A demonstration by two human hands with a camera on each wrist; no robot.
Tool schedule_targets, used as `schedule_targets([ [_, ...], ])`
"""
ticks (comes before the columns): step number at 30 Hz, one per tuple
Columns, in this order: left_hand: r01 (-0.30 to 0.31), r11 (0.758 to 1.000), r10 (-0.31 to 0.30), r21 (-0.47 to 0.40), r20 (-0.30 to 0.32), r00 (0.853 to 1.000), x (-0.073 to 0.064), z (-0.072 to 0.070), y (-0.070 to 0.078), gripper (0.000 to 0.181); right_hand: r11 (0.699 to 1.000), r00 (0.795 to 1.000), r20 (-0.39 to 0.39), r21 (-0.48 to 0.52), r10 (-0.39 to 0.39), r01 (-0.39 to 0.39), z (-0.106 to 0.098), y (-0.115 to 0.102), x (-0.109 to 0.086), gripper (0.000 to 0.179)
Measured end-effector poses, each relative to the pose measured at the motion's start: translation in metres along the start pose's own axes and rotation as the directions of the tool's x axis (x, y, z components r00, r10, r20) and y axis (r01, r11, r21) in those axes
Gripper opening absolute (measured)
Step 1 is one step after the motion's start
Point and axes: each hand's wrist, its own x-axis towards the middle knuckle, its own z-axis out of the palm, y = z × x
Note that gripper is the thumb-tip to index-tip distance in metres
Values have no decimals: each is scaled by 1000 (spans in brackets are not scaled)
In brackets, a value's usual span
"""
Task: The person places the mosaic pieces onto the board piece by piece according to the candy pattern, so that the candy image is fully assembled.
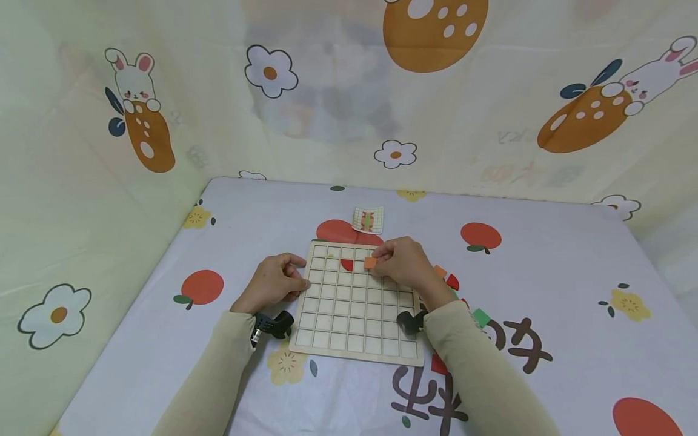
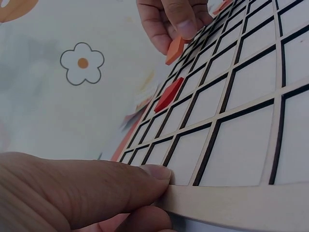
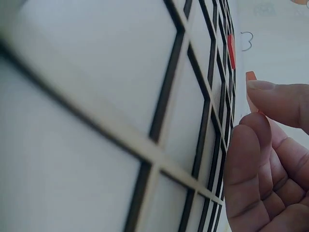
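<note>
A light wooden grid board [image 1: 354, 356] lies on the table. My left hand [image 1: 272, 278] holds its left edge, the thumb [image 2: 157, 172] on the rim and the fingers lower at the side. Between thumb and fingertips, my right hand [image 1: 406, 261] pinches an orange square tile [image 1: 371, 263] over the upper right part of the grid. In the left wrist view this orange tile [image 2: 175, 50] is tilted, close over the cells. A red quarter-round tile [image 1: 347, 264] sits near the top of the grid, left of the orange one.
Behind the board lies a small pattern card [image 1: 368, 220] with a red, orange and green figure. Right of the board, partly hidden by my right arm, are loose tiles: an orange one [image 1: 439, 271], a green one [image 1: 481, 318] and red ones [image 1: 452, 281]. A patterned cloth [image 1: 523, 260] covers the table.
</note>
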Motion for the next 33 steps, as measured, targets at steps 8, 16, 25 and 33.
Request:
schedule_targets([
  [8,-1,1000,1,-1,-3,1000,1,0,1,42,999,1000,14,45,15,-16,4,-3,2,24],
  [16,12,1000,-12,0,-5,1000,1,1,1,41,998,999,44,63,24,-26,9,-6,5,24],
  [25,15,1000,-15,-5,-7,1000,0,3,0,42,998,997,47,26,64,-65,11,-9,8,24],
  [33,9,1000,-9,-1,-4,1000,1,1,-2,42,997,996,50,8,74,-74,13,-11,10,23],
])
